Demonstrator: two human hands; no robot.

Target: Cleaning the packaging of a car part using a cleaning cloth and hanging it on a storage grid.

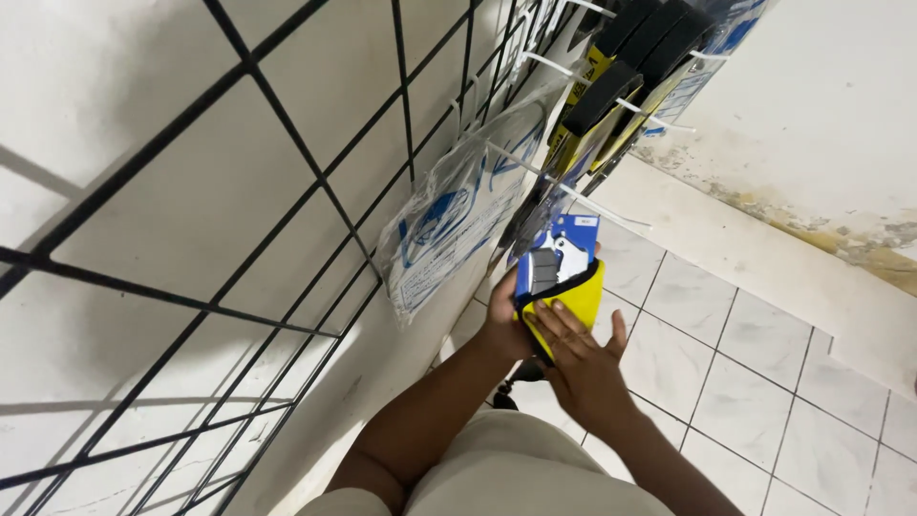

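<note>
Both forearms bare up to the elbows, no sleeves in view. left hand (503,320) and right hand (580,361): no rings, gloves or watch behind the fingers. Below the arms, light beige cloth, plain, looks like trousers

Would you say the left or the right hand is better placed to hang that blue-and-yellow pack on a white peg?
Probably the left hand: it grips the blue-and-yellow pack from the grid side, just below the white pegs. The right hand only rests flat against the pack's front.
</note>
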